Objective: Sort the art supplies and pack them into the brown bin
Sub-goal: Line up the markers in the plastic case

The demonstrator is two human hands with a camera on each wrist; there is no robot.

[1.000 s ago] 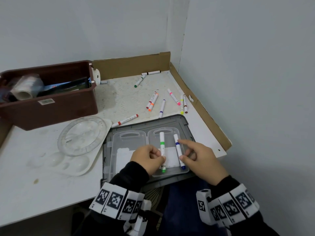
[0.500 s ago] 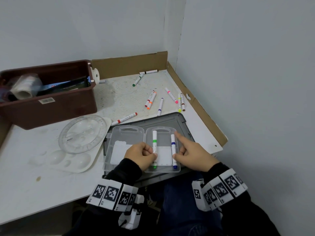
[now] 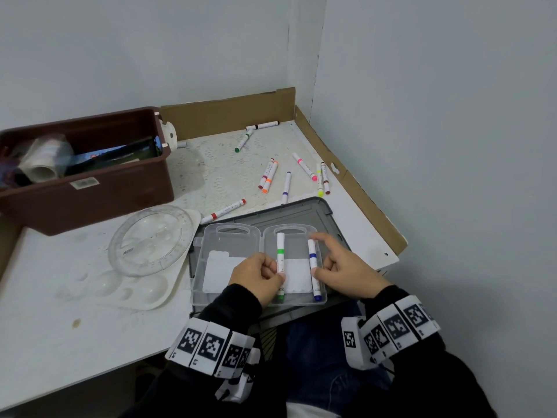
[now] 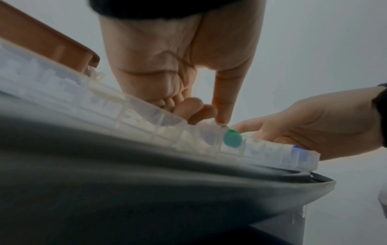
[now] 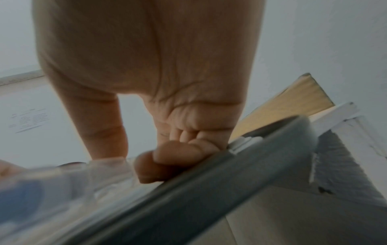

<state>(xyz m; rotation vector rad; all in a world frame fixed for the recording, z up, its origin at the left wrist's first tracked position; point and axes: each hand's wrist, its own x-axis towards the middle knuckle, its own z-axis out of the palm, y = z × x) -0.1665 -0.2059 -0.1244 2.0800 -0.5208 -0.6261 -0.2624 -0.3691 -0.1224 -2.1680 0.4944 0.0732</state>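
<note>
One red marker (image 3: 223,211), head view only.

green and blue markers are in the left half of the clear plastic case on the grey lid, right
The head view shows the green-banded white marker and the blue-banded white marker in the right half of the clear plastic case, not the left; it does rest on the grey lid.

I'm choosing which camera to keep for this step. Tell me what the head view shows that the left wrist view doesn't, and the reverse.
Head only: what's inside the brown bin, loose markers, and the full green marker and blue marker. Left wrist only: the palm side of the left hand, fingers curled by the green marker's end. Both: left and right hand, the clear case, the grey lid beneath.
</note>
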